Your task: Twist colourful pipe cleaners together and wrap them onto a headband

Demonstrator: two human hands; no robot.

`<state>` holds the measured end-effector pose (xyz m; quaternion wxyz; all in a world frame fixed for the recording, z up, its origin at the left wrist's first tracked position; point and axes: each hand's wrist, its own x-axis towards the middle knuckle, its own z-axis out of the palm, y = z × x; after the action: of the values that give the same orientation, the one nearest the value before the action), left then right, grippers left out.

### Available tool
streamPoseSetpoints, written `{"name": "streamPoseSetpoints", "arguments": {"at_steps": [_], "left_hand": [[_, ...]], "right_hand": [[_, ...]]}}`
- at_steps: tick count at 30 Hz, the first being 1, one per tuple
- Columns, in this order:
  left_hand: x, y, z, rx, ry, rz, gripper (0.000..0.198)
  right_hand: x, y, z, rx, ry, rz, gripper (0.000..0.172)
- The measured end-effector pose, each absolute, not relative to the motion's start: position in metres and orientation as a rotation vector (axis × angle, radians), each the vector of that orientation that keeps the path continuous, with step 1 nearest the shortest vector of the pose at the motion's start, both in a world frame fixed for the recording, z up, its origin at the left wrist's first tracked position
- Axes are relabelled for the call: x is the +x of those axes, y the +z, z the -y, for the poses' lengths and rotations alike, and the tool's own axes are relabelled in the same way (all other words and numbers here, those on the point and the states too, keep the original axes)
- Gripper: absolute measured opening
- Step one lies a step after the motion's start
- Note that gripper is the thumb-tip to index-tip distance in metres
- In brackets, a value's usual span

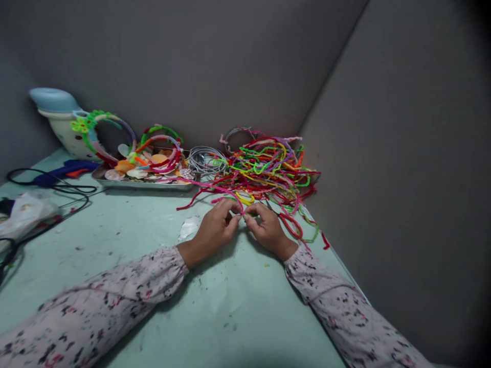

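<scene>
Above green tabletop [238, 327], pink pipe cleaner [207, 185] curves away leftward from hands [215, 227]

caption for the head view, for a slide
Left hand and right hand meet at a pink fuzzy strand before a multicoloured pile.

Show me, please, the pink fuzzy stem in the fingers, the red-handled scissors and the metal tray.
Pink fuzzy stem [224, 189]: head view, on its loose length.
Red-handled scissors [300, 231]: head view, on the handle loop.
Metal tray [149, 186]: head view, on its front wall.
</scene>
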<state>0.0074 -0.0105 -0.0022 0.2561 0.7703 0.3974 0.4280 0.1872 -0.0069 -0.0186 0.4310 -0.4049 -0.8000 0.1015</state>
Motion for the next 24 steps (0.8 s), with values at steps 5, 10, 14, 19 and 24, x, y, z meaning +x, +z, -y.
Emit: {"name": "streamPoseSetpoints", "arguments": {"at_steps": [5,10,14,19,24], "left_hand": [[0.007,-0.0048,0.0076,2.154,1.21,-1.028,0.017],[0.0063,-0.0066,0.0058,2.165,1.242,-1.006,0.016],[0.0055,-0.0074,0.0053,2.156,1.239,-1.024,0.015],[0.0046,-0.0088,0.0041,2.162,1.268,-0.998,0.018],[0.0039,-0.0099,0.0031,2.156,1.277,-0.997,0.02]], "right_hand": [[0.1873,-0.0191,0.007,-1.007,0.259,2.005,0.005],[0.1874,-0.0198,0.0069,-1.005,0.247,2.001,0.005],[0.1874,-0.0191,0.0072,-1.012,0.249,2.0,0.005],[0.1876,-0.018,0.0077,-1.017,0.247,2.012,0.006],[0.1873,-0.0175,0.0079,-1.009,0.258,2.003,0.007]]}}
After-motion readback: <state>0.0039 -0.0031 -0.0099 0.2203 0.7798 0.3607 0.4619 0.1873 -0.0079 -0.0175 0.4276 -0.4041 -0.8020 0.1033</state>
